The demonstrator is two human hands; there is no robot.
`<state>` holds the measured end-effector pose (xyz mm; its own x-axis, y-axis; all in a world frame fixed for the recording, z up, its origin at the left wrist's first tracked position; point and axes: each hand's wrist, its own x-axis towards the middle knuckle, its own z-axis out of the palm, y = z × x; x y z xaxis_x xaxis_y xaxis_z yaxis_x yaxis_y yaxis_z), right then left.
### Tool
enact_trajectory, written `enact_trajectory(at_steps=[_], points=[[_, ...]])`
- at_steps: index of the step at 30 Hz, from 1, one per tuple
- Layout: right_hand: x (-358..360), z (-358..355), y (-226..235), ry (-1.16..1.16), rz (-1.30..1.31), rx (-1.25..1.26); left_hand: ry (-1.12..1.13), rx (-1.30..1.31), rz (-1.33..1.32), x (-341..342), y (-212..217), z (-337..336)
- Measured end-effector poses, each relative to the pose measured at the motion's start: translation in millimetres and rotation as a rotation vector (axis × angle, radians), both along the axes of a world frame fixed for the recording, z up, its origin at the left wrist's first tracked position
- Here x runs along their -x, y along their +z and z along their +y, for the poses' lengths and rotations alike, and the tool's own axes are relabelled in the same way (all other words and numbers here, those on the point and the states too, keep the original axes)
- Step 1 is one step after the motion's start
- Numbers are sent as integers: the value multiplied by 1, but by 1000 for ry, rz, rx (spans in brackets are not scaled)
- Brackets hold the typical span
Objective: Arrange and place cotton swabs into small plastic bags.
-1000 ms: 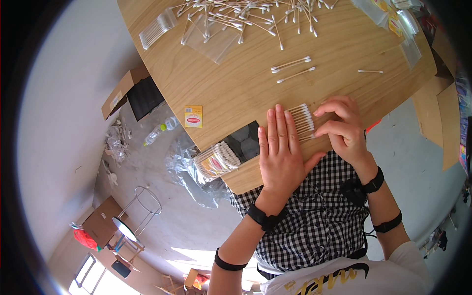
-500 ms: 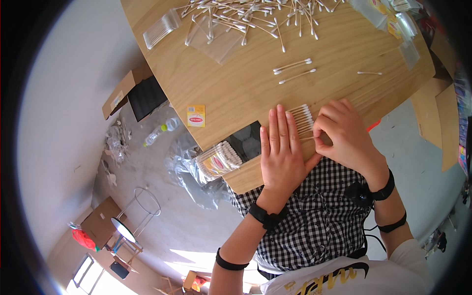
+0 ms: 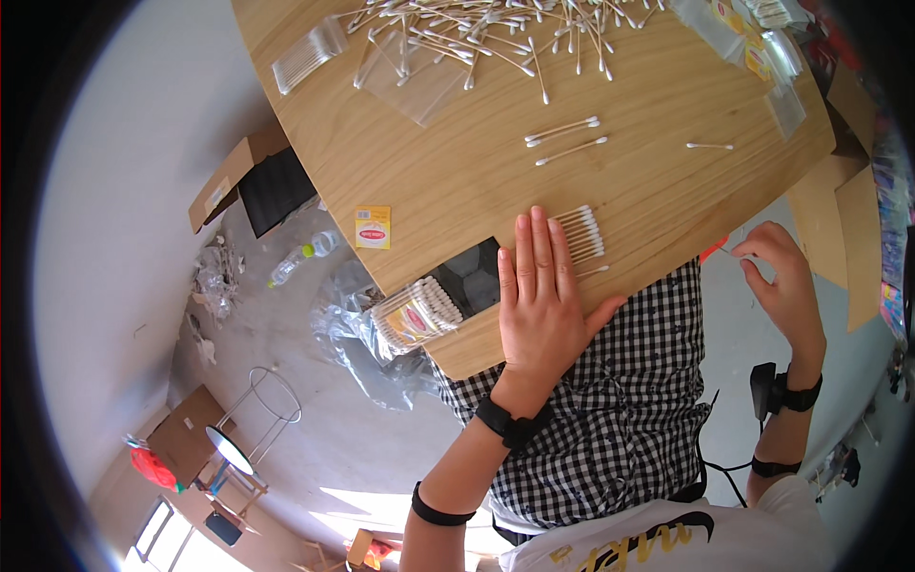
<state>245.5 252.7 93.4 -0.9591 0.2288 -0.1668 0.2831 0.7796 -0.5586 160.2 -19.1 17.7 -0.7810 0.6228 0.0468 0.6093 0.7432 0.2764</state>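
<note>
One wooden table (image 3: 658,191), two hands, one flattened row of cotton swabs (image 3: 581,234).

Left hand (image 3: 543,300) lies flat, fingers together, pressing the row near the table's front edge; right hand (image 3: 786,281) pinches one swab (image 3: 729,252) off the edge in open space.

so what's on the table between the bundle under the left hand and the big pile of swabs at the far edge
In the head view, between the swab bundle by the left hand and the big pile, three loose swabs lie on bare wooden table.

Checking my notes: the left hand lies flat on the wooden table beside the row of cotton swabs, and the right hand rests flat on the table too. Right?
Not quite. In the head view the right hand is off the round wooden table, raised beyond its edge, fingertips pinched. The left hand does lie flat beside the row of white cotton swabs.
</note>
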Motion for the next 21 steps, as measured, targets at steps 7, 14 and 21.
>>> enact_trajectory(at_steps=[7,14,21], points=[[53,-85,-51,213,298,313,5,5,6,0,0,0],[59,-86,-55,273,346,292,6,7,6,0,2,0],[60,-88,-55,150,324,352,1,-4,2,1,2,1]])
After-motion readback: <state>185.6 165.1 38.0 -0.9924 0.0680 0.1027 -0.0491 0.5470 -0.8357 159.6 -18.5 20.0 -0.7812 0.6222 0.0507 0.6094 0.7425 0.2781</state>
